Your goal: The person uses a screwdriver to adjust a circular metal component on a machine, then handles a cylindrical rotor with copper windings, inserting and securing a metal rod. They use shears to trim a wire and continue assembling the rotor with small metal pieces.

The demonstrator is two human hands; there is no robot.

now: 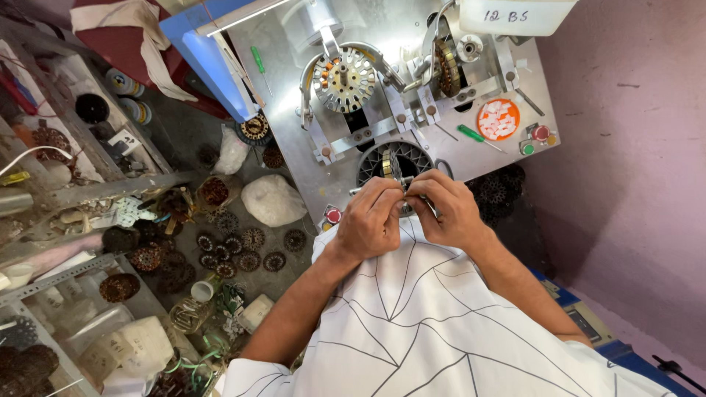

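Our left hand [370, 220] and our right hand [447, 208] meet at the near edge of the metal machine table [294, 158], both curled shut with the fingertips pinched together on a small metal piece [407, 184] that we can barely see between them; it looks like a thin pin or wire end, but we cannot tell exactly what it is. It sits just over the dark round slotted core [397, 160] set into the table in front of us, touching or nearly touching its rim. We judge the small piece to be light and stiff, easy to drop and likely slippery if it is bare metal, so a fingertip pinch from both sides, close to the core, seems the sound hold. The core itself looks heavy and rigid, with thin teeth and possibly fine wire that could be bent or nicked; we would grip it by the outer rim rather than by the slots. Farther back on the table stands a second round core [343, 79] with copper windings in a clamp, and an orange dish [498, 119] of white bits lies to the right. Many wound cores [235, 246] lie scattered on the floor at our left.
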